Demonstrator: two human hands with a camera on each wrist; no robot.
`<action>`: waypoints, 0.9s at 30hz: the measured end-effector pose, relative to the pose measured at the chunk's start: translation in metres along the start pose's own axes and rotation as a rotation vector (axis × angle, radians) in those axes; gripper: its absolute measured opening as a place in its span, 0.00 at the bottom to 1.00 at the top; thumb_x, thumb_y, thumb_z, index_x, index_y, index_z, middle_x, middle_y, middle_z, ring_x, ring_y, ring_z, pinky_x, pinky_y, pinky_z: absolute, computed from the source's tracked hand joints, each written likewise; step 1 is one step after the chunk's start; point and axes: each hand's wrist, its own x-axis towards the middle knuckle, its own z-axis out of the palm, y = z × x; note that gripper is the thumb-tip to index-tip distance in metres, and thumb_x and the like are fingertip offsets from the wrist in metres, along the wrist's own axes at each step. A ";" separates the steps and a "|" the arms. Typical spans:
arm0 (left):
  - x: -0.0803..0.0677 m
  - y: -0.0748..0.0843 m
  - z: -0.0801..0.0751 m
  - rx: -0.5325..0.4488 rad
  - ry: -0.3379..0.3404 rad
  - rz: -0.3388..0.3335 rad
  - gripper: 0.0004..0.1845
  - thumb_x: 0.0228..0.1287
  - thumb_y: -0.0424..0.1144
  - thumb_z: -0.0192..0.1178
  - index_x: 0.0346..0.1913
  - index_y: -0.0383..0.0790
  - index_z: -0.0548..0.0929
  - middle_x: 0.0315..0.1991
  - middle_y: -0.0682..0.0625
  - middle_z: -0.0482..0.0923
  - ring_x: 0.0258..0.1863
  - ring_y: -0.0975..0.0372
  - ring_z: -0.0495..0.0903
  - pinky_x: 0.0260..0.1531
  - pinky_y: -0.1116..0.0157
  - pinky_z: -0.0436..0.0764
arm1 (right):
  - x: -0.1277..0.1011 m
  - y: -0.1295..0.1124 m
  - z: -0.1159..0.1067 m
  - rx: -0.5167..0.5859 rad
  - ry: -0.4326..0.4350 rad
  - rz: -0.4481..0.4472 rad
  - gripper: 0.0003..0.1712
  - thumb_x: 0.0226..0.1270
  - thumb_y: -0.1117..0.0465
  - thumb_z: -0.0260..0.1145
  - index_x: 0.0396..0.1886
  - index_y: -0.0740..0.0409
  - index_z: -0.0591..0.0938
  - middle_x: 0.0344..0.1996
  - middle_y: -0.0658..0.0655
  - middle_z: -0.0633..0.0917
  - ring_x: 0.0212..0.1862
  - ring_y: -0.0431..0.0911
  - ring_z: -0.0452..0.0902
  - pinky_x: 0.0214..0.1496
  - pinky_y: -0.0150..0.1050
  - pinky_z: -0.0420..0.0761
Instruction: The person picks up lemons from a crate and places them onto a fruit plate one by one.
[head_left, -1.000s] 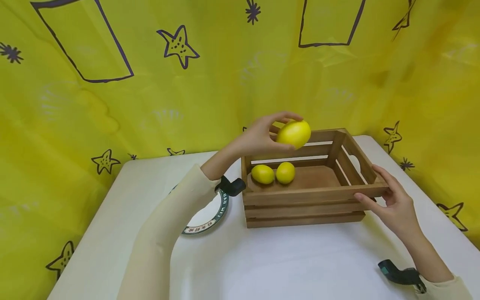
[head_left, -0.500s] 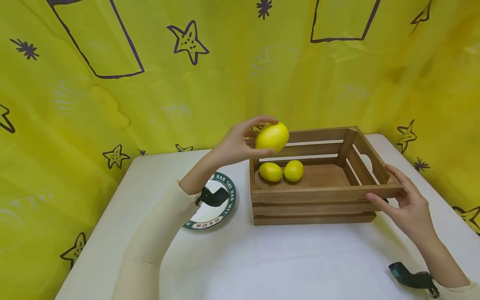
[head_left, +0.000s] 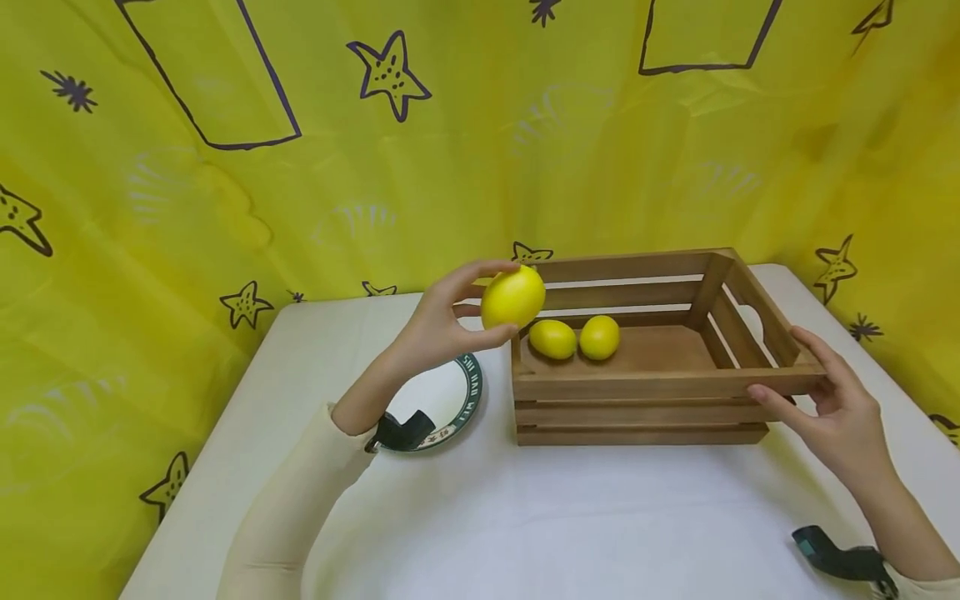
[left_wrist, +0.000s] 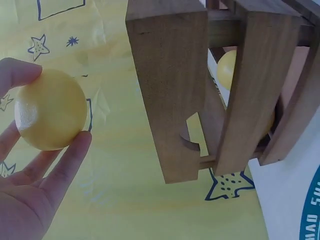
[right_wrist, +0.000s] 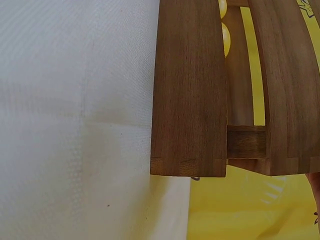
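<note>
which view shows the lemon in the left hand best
The left wrist view: the lemon fills the frame, fingers around it. The head view shows it smaller, beside the crate. The right wrist view misses it.

Crate (head_left: 637, 383): stained wood, matt, visible grain. Lemon (head_left: 513, 297): smooth, slight sheen. Counter (head_left: 570, 517): white woven cloth, matt. Plate (head_left: 438, 396): glazed ceramic.
</note>
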 end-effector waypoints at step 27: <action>-0.103 -0.018 -0.002 0.092 0.069 -0.122 0.33 0.49 0.29 0.74 0.61 0.41 0.76 0.59 0.47 0.76 0.53 0.53 0.78 0.47 0.65 0.83 | 0.000 0.005 0.003 0.010 0.004 0.003 0.53 0.44 0.91 0.64 0.73 0.63 0.64 0.69 0.50 0.67 0.55 0.30 0.71 0.54 0.14 0.69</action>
